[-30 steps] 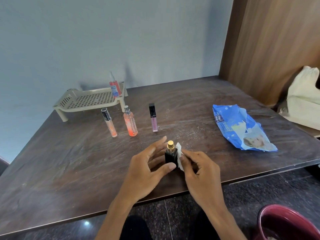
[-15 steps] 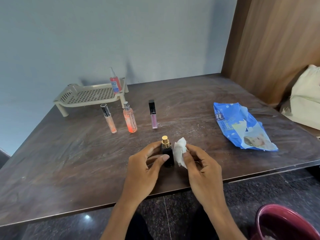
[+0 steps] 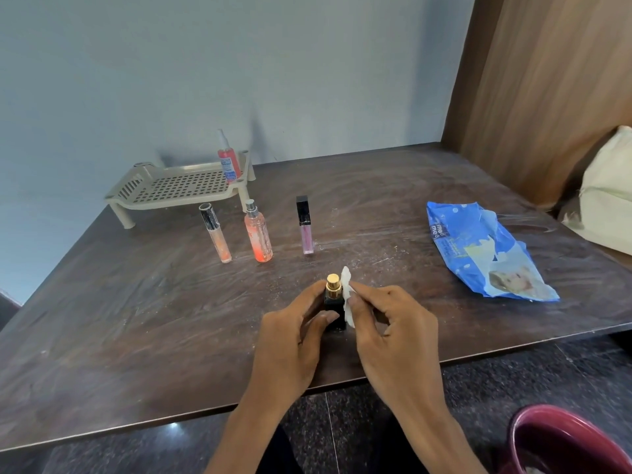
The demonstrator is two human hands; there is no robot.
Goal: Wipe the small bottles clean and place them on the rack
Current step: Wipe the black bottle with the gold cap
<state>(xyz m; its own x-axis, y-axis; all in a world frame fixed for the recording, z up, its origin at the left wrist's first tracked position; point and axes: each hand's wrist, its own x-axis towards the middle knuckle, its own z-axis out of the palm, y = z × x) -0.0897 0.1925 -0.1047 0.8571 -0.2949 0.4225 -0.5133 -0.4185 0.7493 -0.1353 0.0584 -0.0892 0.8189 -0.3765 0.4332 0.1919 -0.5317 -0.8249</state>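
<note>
1. Two hands meet above the near edge of the table [image 3: 136,319], about midway along it: your left hand [image 3: 290,343] and your right hand [image 3: 393,333].
2. Your left hand grips the black bottle [image 3: 333,307], with the thumb curled onto its near face and the fingers wrapped round its far side.
3. That bottle is upright, and its gold cap [image 3: 332,280] shows above your fingers. I cannot tell whether its base touches the table.
4. Your right hand pinches a white wipe [image 3: 347,295] between thumb and forefinger and holds it against the bottle's right side, reaching up beside the cap. Your other fingers are curled in.
5. Three more bottles stand upright in a row toward the far left of the table, each apart from the next. From left to right they are a clear tube [image 3: 215,234], an orange sprayer [image 3: 258,234] and a pink tube [image 3: 304,227].
6. Just behind that row, the rack [image 3: 178,188] sits near the far left corner. A red sprayer [image 3: 229,162] stands on its right end.
7. Near the right edge a blue pack [image 3: 485,254] lies flat, well apart from your hands.
8. Past the right edge there is a cream bag [image 3: 608,193]. Below the near edge, at the right, a maroon bin [image 3: 564,439] shows only in part.
</note>
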